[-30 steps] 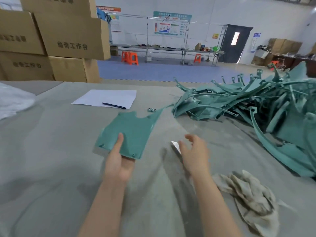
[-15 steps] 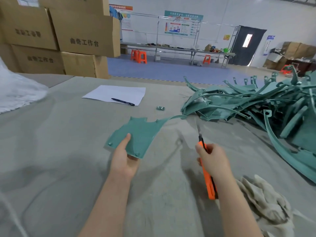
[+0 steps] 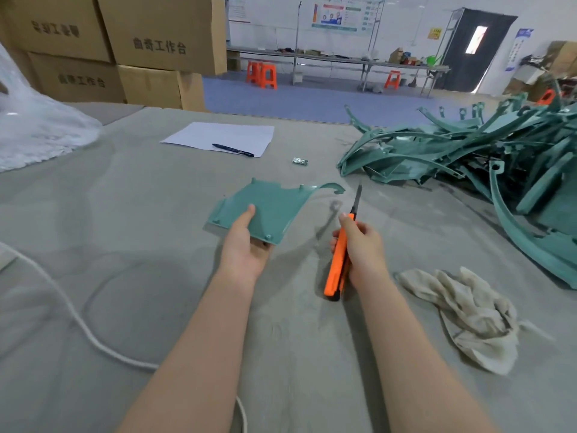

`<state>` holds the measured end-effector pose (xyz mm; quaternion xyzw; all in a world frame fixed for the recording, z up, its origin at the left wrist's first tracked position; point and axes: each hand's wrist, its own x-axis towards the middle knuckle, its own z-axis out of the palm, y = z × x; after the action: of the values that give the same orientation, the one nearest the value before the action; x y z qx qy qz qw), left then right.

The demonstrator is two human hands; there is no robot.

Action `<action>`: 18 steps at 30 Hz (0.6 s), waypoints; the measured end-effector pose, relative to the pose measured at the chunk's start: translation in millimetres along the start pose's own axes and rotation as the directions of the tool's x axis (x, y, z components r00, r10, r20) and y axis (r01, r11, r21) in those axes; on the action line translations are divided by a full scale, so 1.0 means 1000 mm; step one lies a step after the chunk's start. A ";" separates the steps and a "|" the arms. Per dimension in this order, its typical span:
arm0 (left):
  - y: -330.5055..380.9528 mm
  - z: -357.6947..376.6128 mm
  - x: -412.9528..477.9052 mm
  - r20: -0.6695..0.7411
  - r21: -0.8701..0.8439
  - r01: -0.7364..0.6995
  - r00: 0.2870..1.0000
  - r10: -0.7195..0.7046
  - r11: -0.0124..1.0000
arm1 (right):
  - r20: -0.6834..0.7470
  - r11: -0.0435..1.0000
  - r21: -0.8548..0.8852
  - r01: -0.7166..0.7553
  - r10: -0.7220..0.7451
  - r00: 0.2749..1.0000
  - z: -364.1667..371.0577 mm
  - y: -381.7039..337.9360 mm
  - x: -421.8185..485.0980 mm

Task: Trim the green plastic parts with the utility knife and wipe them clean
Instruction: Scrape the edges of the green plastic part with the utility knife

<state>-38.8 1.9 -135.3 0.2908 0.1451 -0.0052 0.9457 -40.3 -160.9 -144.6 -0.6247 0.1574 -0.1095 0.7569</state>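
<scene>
Head view: left hand (image 3: 246,245) grips a flat green part (image 3: 271,207), thumb on top, a thin curled tail at its far corner. Right hand (image 3: 362,248) grasps the orange knife (image 3: 338,260), blade out, just beside it.

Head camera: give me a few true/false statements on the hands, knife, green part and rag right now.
1. The left hand holds a flat green part by its near edge. True.
2. The right hand grips the orange utility knife, blade out. True.
3. The blade is cutting into the green part. False: it is apart from the part, on its right.
4. The rag covers the green part. False: it lies right of the right forearm.
5. A pen lies on the sheet of paper. True.
</scene>
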 end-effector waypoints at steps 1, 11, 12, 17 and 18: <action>0.002 0.000 0.000 0.008 0.021 0.008 1.000 -0.008 1.000 | -0.020 1.000 -0.008 0.027 -0.027 0.999 -0.002 0.000 0.001; 0.021 -0.015 0.002 0.024 0.055 0.002 1.000 -0.003 0.999 | -0.081 0.992 0.016 0.126 -0.124 0.989 -0.018 -0.004 0.014; 0.021 -0.015 0.002 0.030 0.082 -0.005 1.000 0.003 0.997 | -0.068 0.993 0.023 0.119 -0.117 0.991 -0.018 -0.004 0.014; 0.025 -0.017 0.002 0.031 0.127 -0.031 0.999 0.027 0.991 | -0.082 0.993 0.010 0.115 -0.114 0.990 -0.022 -0.003 0.017; 0.026 -0.018 0.002 0.031 0.130 -0.032 0.999 0.028 0.991 | -0.090 0.994 0.004 0.113 -0.112 0.990 -0.023 -0.003 0.017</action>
<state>-38.7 33.5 -135.5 0.3540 0.1263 -0.0048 0.9267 -33.0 -188.7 -147.2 -0.6235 0.1552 -0.1807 0.7447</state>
